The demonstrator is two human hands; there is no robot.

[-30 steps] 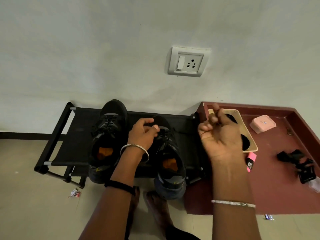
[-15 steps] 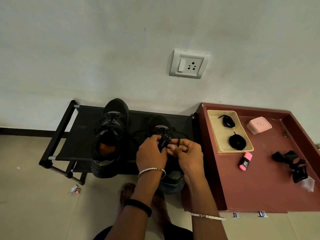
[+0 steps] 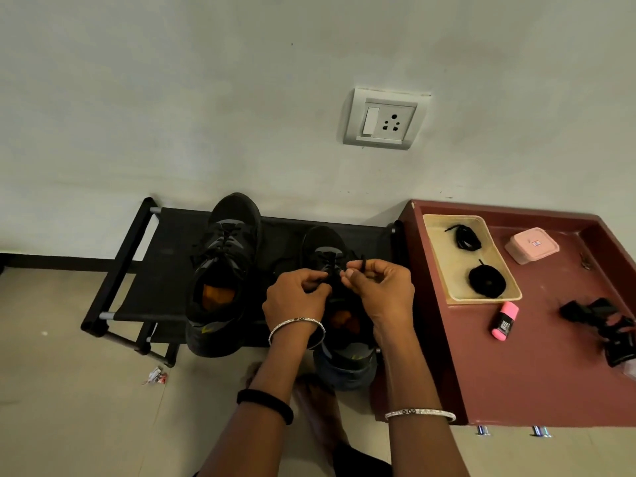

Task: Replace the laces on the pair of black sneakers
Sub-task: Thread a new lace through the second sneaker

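Sneaker (image 3: 323, 246), toe toward wall (image 3: 206, 98), lace (image 3: 363, 261) pinched

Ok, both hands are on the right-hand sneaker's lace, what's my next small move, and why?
Probably draw the lace pinched in your right hand out of its eyelet while your left hand, also pinching it, steadies the sneaker. That shoe looks threaded, and coiled black laces wait in the tray.

A black rack (image 3: 165, 270) carries two black sneakers (image 3: 223, 263) — the maroon table (image 3: 550, 373) beside it holds a tray (image 3: 483, 298), pink box (image 3: 531, 245), highlighter (image 3: 505, 320).
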